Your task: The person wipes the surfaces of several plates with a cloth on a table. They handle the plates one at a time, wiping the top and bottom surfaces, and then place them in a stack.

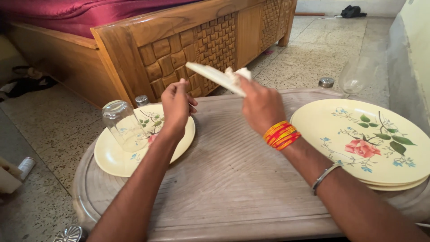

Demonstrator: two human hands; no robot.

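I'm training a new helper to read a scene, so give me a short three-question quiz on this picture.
1. True or false: the glass on the left plate stands mouth down.
2. Which hand holds the small plate and cloth? A) left hand B) right hand
3. What stands on the table beyond the right plates?

Key: 1. True. 2. B. 3. A clear stemmed glass, with a small metal-capped shaker beside it.
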